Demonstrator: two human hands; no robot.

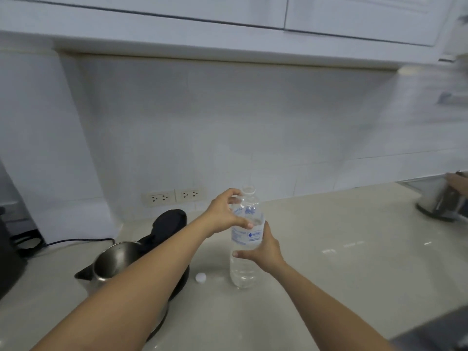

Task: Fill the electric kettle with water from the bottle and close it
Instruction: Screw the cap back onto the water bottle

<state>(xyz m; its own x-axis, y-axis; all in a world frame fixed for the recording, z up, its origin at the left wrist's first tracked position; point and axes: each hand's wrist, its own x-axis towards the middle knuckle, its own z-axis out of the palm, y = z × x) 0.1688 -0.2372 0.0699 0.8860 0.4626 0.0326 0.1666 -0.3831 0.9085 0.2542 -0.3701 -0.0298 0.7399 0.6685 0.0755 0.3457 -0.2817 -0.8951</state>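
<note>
A clear plastic water bottle (pixel 247 249) stands upright on the pale counter, uncapped, with a blue and white label. My left hand (pixel 225 214) grips its shoulder near the neck. My right hand (pixel 263 252) wraps the middle of the bottle from the right. Its white cap (pixel 200 277) lies on the counter just left of the bottle's base. The steel electric kettle (pixel 119 262) sits at the left, partly hidden under my left forearm, with its black lid (pixel 168 224) flipped up and the inside showing.
A black cord (pixel 78 240) runs from the kettle area toward a dark appliance (pixel 7 254) at the far left. Two wall sockets (pixel 174 196) sit on the tiled backsplash. At the far right another person's hand rests on a shiny metal container (pixel 440 201).
</note>
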